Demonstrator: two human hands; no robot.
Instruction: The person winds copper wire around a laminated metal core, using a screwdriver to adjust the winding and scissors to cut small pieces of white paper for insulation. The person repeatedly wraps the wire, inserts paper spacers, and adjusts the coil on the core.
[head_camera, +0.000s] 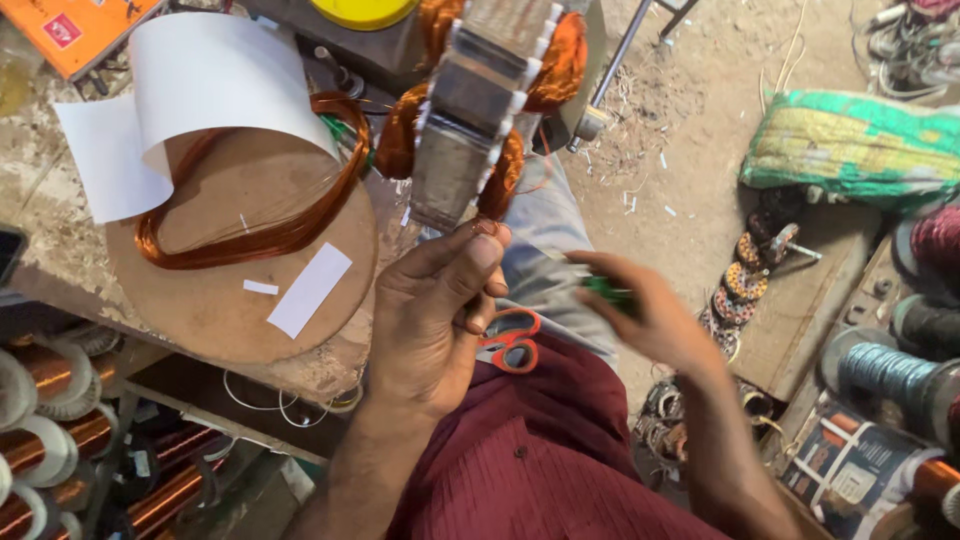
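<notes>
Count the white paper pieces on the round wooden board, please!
3: a big curled white paper sheet at the board's top, a long white paper strip near its right edge, a tiny white scrap beside it. Others may be hidden.

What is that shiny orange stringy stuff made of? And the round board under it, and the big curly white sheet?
The orange coil looks like thin copper wire: fine glossy metallic strands in a loop. The round board seems to be wood or pressed fibreboard: matte brown, flat, worn. The white sheet looks like paper or thin insulating card: smooth and curling by itself; which one, I cannot tell.
</notes>
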